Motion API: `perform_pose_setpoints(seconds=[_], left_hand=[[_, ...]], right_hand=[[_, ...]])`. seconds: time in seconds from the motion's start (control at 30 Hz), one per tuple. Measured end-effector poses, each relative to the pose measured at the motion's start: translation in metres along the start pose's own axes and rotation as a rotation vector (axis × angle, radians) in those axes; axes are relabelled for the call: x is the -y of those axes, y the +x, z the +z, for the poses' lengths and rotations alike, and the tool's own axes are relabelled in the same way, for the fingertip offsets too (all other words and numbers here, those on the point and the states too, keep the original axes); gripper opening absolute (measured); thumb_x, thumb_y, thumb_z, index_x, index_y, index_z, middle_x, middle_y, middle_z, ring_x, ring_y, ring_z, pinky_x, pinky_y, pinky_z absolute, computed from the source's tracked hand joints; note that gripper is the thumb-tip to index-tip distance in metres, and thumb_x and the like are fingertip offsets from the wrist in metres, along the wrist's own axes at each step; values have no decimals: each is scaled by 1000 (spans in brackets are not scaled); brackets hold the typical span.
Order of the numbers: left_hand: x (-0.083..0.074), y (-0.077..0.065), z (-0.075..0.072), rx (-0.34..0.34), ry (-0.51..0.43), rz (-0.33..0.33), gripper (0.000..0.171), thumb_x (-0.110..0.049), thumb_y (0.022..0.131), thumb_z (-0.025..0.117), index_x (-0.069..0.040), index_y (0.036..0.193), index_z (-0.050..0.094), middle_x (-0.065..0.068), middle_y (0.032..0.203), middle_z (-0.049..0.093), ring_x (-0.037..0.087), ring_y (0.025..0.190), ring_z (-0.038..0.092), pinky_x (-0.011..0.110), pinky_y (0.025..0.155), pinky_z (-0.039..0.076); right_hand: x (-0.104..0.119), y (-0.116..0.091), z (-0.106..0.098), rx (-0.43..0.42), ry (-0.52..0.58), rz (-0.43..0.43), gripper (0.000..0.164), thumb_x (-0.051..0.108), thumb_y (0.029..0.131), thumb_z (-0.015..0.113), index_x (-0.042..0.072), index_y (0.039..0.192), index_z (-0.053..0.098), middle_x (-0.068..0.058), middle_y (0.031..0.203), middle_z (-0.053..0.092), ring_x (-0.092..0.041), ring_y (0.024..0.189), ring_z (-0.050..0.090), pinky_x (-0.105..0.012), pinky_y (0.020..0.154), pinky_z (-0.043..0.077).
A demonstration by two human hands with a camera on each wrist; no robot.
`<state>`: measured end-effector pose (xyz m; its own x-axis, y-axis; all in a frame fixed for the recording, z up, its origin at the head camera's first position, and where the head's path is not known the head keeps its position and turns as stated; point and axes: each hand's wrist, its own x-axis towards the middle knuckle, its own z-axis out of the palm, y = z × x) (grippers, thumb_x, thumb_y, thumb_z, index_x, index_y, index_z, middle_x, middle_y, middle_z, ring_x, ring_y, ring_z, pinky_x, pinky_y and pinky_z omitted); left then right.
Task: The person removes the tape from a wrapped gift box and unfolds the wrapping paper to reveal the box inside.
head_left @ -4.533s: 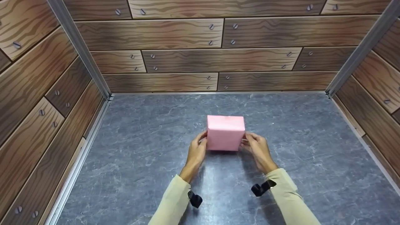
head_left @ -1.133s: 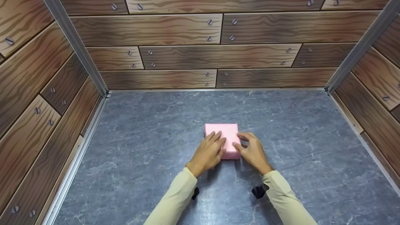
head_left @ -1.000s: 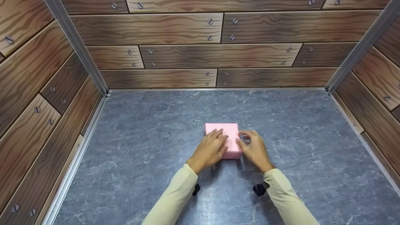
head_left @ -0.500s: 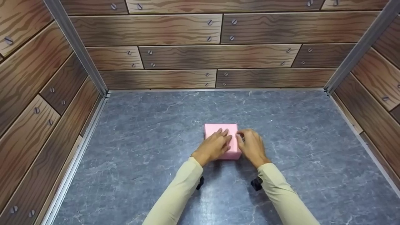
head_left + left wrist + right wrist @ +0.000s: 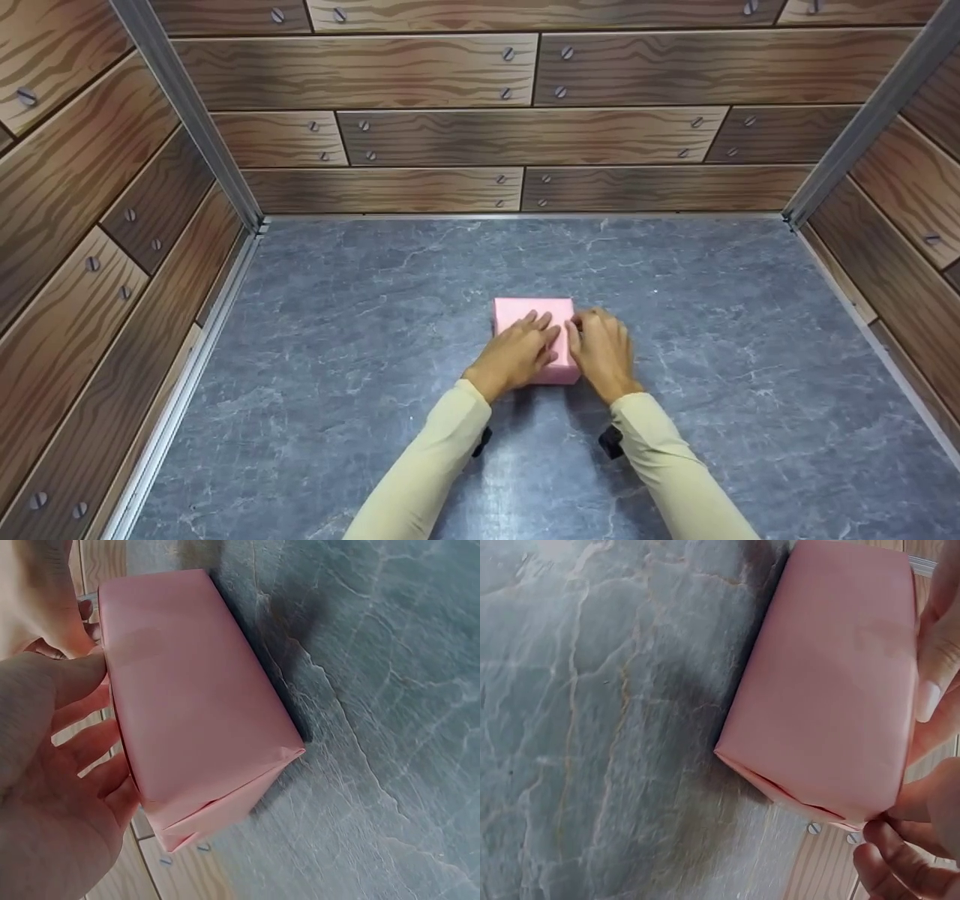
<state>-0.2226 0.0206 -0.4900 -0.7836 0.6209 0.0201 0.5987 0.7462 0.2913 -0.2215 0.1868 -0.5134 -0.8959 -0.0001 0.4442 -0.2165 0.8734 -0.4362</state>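
A box wrapped in pink paper (image 5: 534, 307) lies on the grey marbled surface, its folded end flaps showing in both wrist views. My left hand (image 5: 517, 349) rests on top of the box with its fingers straight and spread; in the left wrist view its thumb (image 5: 79, 679) lies at the box's upper edge. At the box's right edge, my right hand (image 5: 604, 349) has its fingers curled. Its thumb and index finger pinch the end by the upper corner, seen in the right wrist view beside the pink box (image 5: 825, 682). Exactly what paper lies between them is hidden.
The marbled surface (image 5: 360, 322) surrounds the box. Walls printed with wood planks (image 5: 420, 139) stand at the back and both sides, with metal corner posts (image 5: 187, 112). Both wrists carry a small black camera (image 5: 611, 442) over pale sleeves.
Earlier the box stood taller between both hands; now it lies lower, with the left hand on top. Over the last second, the left hand slid slightly right and the right hand's fingers drew closer together.
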Motion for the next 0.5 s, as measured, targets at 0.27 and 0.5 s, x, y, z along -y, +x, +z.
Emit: perform_pose_setpoints(seconds=[0.27,0.5], left_hand=[[0,-1,0,-14,7,3,46,-24,104,57,-8,147,54,12,156,44,31,146,37,38,121,28],[0,-1,0,-15,6,4,45,-25,104,57,-9,146,55,12,156,44,30,146,37,37,121,29]], right_hand=[[-1,0,1,-28,-7,-37,11,6,89,71,-2,82,71,-17,81,65,-45,74,65,-58,67,52],[-4,-1,3,-38,8,-38,10,5,89,70,-3,83,70,-17,81,66,-45,75,66,-57,67,52]])
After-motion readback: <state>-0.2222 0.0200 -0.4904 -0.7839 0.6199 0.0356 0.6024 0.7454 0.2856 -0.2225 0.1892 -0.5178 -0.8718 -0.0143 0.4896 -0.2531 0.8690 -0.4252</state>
